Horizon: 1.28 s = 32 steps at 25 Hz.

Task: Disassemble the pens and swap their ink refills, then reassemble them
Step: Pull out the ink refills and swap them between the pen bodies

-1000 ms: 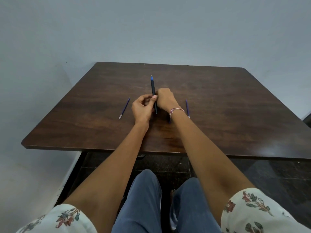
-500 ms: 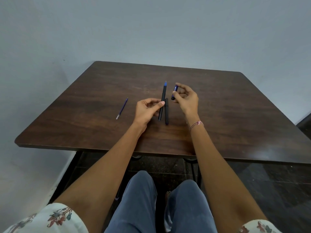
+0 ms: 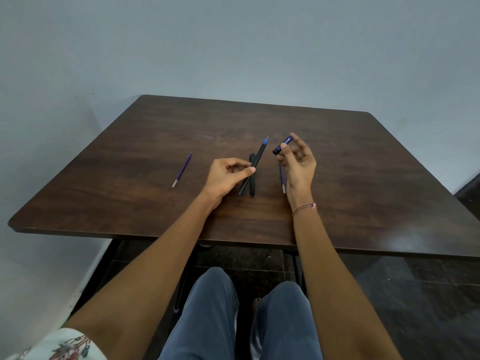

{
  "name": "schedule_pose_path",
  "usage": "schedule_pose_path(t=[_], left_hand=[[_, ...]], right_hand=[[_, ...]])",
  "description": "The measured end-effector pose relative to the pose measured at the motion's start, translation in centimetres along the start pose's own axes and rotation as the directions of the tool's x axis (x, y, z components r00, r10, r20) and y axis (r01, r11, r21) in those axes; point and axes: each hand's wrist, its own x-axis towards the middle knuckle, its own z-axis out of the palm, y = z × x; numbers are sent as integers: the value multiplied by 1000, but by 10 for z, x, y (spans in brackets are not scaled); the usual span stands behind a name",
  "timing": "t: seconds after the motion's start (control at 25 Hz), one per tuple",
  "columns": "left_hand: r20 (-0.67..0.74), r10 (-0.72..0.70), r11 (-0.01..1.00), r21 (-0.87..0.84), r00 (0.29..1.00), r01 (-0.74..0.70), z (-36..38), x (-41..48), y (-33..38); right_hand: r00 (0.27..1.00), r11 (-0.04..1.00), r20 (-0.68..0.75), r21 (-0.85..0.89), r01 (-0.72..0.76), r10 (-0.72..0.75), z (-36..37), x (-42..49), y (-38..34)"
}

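The left hand (image 3: pixel 228 175) pinched a black pen barrel (image 3: pixel 258 157) between its thumb and curled fingertips near the middle. The barrel slanted, with its blue tip pointing away from the person. Whether its lower end touched the table could not be told. The right hand (image 3: pixel 298 162) held a short dark pen cap (image 3: pixel 283 145) between thumb and fingertips, its remaining fingers loosely spread. The cap sat just right of the barrel's tip, apart from it. Under the held barrel a second black barrel (image 3: pixel 252 188) lay flat on the dark wooden table (image 3: pixel 363 178). A blue ink refill (image 3: pixel 282 180) lay on the table just beside the right hand. A second refill (image 3: pixel 182 169) lay well off to the left. A beaded bracelet (image 3: pixel 304 207) circled the right wrist.
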Motion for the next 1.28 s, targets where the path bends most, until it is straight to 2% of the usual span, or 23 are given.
schedule_pose_path(t=[0.4, 0.64, 1.0, 1.28], left_hand=[[81, 26, 988, 148, 996, -37, 1, 0, -2], [80, 27, 987, 154, 996, -39, 0, 0, -2], [22, 4, 992, 126, 1000, -7, 2, -1, 0], [2, -22, 1000, 19, 1000, 22, 2, -3, 2]], right_hand=[[998, 988, -61, 152, -20, 29, -4, 1, 0], [999, 984, -13, 172, -48, 51, -2, 0, -1], [986, 998, 152, -5, -65, 65, 2, -2, 4], [936, 962, 350, -262, 79, 18, 2, -7, 10]])
